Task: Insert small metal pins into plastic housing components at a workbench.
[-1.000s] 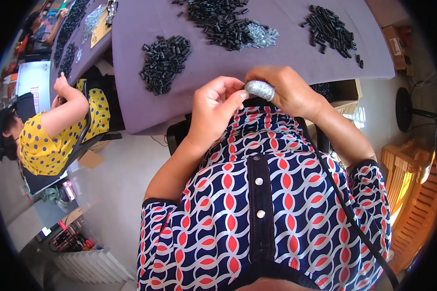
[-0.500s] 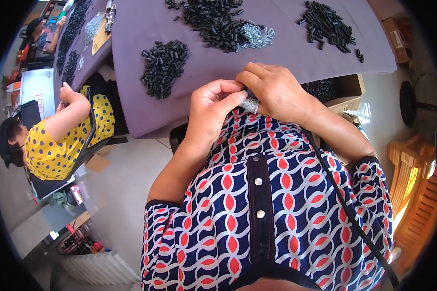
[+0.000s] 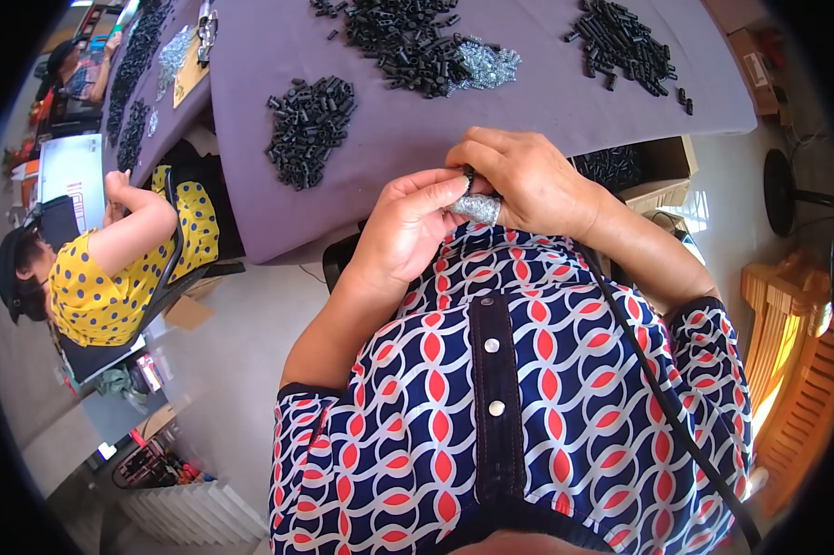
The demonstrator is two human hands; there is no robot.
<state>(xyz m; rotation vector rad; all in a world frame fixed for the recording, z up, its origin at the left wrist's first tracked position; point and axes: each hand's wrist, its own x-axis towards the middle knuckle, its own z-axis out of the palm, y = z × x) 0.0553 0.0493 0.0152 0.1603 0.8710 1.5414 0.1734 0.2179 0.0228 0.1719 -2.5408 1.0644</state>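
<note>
Mauve tablecloth (image 3: 389, 120) beyond curled fingers (image 3: 478, 154)

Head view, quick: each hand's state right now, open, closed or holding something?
Left hand: closed, pinching a small black piece.
Right hand: curled beside it, silvery wrap at the thumb; whether it grips too cannot be told.

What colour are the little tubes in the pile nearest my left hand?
The tubes are black, best seen in the head view.

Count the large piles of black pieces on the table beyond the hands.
3: a left pile, a middle pile beside shiny pieces, and a right pile. The picture's top edge cuts the view, so others may be hidden.
</note>
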